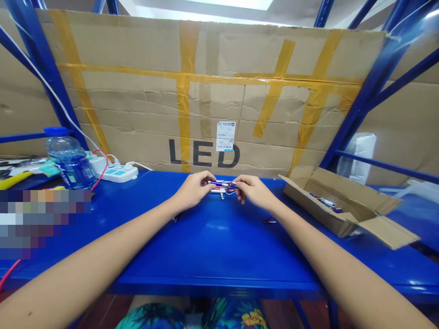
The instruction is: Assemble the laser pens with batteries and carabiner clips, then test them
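Note:
My left hand [196, 187] pinches the left end of a slim, pen-like thing [222, 183] in blue and silver, held level above the blue table. My right hand [247, 186] closes its thumb and fingers on the right end, its lower fingers curled. Just below and behind this thing lie more thin red, white and silver pieces [221, 190], too small to name. Some tiny shiny bits [222, 197] sit in front of them. By my right forearm rests a small dark-red loop of wire [270, 220]. A small dark piece [175, 219] shows beside my left wrist.
An open cardboard box [318, 217] with blue and silver slim things stands at right. At left are a blue-capped bottle [70, 157], a white power strip [116, 171] and a red cable [103, 169]. A large taped cardboard sheet [144, 114] rises behind the blue table [212, 256].

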Motion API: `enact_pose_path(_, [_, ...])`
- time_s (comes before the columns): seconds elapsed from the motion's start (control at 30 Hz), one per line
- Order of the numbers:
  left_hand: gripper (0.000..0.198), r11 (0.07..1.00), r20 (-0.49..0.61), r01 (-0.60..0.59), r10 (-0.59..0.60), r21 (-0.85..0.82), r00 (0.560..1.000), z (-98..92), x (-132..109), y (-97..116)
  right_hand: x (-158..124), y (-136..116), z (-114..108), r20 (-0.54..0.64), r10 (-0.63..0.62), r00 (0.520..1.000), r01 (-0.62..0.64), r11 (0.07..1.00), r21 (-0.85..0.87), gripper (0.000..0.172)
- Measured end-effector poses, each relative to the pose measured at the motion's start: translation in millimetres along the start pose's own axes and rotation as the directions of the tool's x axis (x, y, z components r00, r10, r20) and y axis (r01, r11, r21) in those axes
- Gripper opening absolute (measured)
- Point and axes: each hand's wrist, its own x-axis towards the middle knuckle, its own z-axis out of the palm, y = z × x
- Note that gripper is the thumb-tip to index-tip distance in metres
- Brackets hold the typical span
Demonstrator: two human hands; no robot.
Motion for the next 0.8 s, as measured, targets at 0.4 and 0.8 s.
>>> enact_pose_path(0.4, [0.013,0.982,0.082,-0.188,0.188,-0.015,0.979,13.7,-8,15,-7,-3,7,0.309,-0.079,0.948,0.022,0.983,0.184,0.033])
enact_pose_path(0.8, [0.037,0.686,0.034,0.089,-0.093,-0.722,0.995,11.6,1,6,-5,2,5,0.323,-0.095,0.942,-0.005,0.955,0.296,0.026])
